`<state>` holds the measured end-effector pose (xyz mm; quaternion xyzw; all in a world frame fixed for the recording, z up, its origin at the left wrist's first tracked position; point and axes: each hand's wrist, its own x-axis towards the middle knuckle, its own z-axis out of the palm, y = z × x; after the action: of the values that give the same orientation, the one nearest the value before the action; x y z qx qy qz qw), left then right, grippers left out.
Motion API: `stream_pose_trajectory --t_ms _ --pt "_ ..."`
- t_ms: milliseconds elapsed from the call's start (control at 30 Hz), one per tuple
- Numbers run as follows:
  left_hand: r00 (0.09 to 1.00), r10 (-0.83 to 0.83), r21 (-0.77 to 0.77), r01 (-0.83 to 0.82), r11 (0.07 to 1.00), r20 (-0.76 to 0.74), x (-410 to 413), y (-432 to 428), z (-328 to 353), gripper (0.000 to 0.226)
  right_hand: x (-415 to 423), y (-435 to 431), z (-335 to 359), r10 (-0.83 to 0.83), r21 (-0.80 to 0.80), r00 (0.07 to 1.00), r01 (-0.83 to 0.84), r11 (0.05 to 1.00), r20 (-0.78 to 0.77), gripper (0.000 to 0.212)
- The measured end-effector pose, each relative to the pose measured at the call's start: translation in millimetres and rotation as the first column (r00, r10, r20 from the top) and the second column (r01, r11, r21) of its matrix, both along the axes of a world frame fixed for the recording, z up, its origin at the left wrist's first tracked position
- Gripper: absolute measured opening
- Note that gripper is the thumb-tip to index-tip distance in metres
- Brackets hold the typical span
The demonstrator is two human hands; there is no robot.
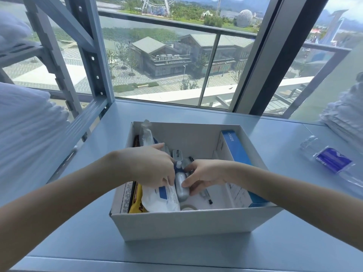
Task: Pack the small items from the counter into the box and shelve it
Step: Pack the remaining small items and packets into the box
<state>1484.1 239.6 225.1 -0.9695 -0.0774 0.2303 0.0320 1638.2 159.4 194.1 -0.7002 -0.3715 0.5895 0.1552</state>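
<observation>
A white cardboard box (184, 224) stands open on the counter in front of me. Both hands reach down into it. My left hand (151, 165) presses on a white wipes pack (163, 199) with a blue label. My right hand (204, 175) grips a silver oval case (181, 187) lying beside that pack. Inside the box I also see a yellow packet (136, 203), a tall blue and white carton (237, 154) against the right wall, a clear bag (146, 134) at the back left, a pen (206, 196) and a tape roll (187, 207).
A clear bag with a purple item (332, 160) lies on the counter (275, 252) to the right of the box. Stacked white cloths (345, 118) sit at the far right. A grey metal shelf frame (86, 55) rises at the left, with white bedding (25, 122) on it. A window runs behind.
</observation>
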Motion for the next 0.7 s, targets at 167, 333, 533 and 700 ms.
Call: stream_pose_trajectory --t_ms 167,333,533,700 --pt "0.998 0.015 -0.235 0.001 0.972 0.067 -37 23 27 0.064 0 -1 -3 0.02 0.009 0.998 -0.021 1.0 0.056 0.066" --pt "0.98 -0.138 -0.126 0.156 0.98 0.141 -41 14 10 0.063 -1 -1 -1 0.016 0.017 0.999 -0.017 1.0 0.043 0.062" --pt "0.947 -0.185 -0.064 0.208 0.976 0.261 -35 16 11 0.053 1 -3 -1 0.05 0.028 0.994 -0.053 0.998 0.101 0.065" --pt "0.953 -0.14 -0.065 0.163 0.984 0.268 -41 6 20 0.058 5 -16 3 0.304 -0.059 0.868 -0.306 0.95 0.393 0.019"
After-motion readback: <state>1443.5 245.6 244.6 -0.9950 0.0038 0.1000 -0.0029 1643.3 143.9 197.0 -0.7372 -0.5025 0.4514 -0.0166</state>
